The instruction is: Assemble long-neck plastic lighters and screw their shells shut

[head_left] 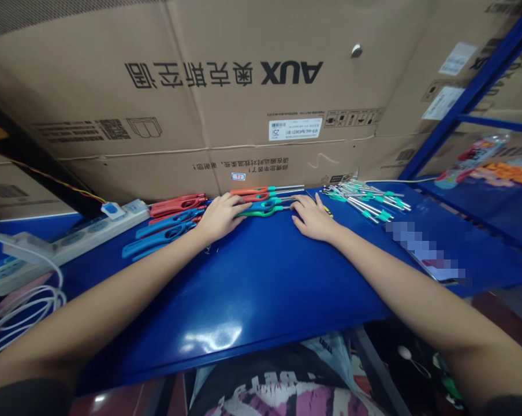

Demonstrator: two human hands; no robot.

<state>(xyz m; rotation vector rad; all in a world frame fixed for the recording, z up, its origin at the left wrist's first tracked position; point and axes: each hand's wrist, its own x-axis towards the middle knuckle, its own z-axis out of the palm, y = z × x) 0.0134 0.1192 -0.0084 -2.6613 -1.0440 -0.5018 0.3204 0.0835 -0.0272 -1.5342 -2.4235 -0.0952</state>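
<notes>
My left hand lies with outstretched fingers over a row of long-reach lighters, touching their handles. Among these are an orange lighter, a blue lighter and a green lighter, with teal collars and metal tubes pointing right. My right hand rests at the tube tips, fingers apart, nothing visible in its grip. A small yellow-and-black thing shows partly behind it. Left of my left hand lie red handles and blue handles. A pile of metal tubes with teal collars lies to the right.
A white power strip and coiled white cable occupy the left side. Cardboard stands behind the blue table. A phone-like flat device, partly blurred, lies right. Beyond the blue frame is a bottle.
</notes>
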